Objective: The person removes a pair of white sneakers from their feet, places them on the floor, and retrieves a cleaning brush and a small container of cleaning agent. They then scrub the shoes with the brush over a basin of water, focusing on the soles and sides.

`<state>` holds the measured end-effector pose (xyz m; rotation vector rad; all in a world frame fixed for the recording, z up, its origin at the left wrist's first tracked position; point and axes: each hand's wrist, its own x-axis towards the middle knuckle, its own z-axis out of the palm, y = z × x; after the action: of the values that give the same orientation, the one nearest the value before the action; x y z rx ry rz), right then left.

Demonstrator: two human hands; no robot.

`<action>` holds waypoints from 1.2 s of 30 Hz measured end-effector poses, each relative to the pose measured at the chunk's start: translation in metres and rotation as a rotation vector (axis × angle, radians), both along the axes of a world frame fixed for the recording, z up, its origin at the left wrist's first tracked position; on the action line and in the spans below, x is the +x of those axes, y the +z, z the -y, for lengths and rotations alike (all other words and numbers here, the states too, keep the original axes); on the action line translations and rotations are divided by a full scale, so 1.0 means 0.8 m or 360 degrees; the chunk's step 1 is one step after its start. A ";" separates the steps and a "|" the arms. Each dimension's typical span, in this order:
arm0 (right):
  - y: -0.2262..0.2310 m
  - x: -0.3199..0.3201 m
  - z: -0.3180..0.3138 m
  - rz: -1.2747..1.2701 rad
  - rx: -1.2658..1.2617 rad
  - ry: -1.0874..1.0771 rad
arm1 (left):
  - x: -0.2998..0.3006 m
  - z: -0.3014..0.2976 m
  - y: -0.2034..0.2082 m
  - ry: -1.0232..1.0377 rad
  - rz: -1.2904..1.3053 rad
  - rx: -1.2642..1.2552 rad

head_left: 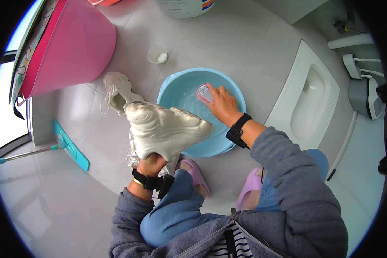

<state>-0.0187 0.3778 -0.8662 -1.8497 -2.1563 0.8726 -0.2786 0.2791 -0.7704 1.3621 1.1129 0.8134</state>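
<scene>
My left hand grips a cream-white chunky sneaker, held tilted at the near left of a light-blue basin with its toe end over the rim. Dark marks show along the sole edge. My right hand is closed around a small pink scrub brush above the water in the basin. The brush's bristles are hidden from view. Another cream sneaker rests on the tiles left of the basin, laces loose. Below the held sneaker, more white shoe parts with laces show, mostly covered.
A small clear cup with something white inside stands beyond the basin. A large pink tub is at the far left, a teal flat mop below it. To the right lies a white squat toilet. A white bucket stands at the back.
</scene>
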 end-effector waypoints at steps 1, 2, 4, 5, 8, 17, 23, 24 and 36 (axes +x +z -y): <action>-0.008 0.003 -0.003 0.0130 0.0040 0.0042 | 0.004 0.000 -0.005 0.0196 0.0672 -0.0595; -0.012 0.003 -0.004 0.0238 -0.0017 0.0112 | 0.007 0.000 -0.009 0.0476 0.1182 -0.1005; -0.008 0.004 -0.008 0.0006 -0.0057 0.0185 | 0.013 -0.003 -0.015 0.0693 0.1637 -0.1320; -0.001 0.007 -0.008 -0.0062 -0.0139 0.0223 | 0.015 -0.005 -0.015 0.0677 0.1644 -0.1317; 0.032 0.021 -0.010 -0.0182 -0.0115 0.0068 | 0.022 -0.010 -0.012 0.0694 0.1770 -0.1305; 0.125 -0.038 0.017 -0.0778 0.0740 0.0501 | 0.068 -0.012 -0.011 0.0671 0.1835 -0.1389; 0.103 -0.037 -0.068 -0.0475 0.0321 0.0360 | 0.067 -0.019 0.007 0.0563 0.1692 -0.1435; 0.089 -0.020 -0.072 -0.0376 0.0275 0.0386 | 0.062 -0.018 0.013 0.0601 0.1687 -0.1412; 0.065 0.010 -0.010 -0.0483 -0.0074 0.0138 | 0.050 -0.015 0.015 0.0706 0.1810 -0.1314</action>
<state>-0.0108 0.3855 -0.8140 -1.5343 -2.0530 1.1477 -0.2389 0.2914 -0.7582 -0.1262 0.6498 1.0525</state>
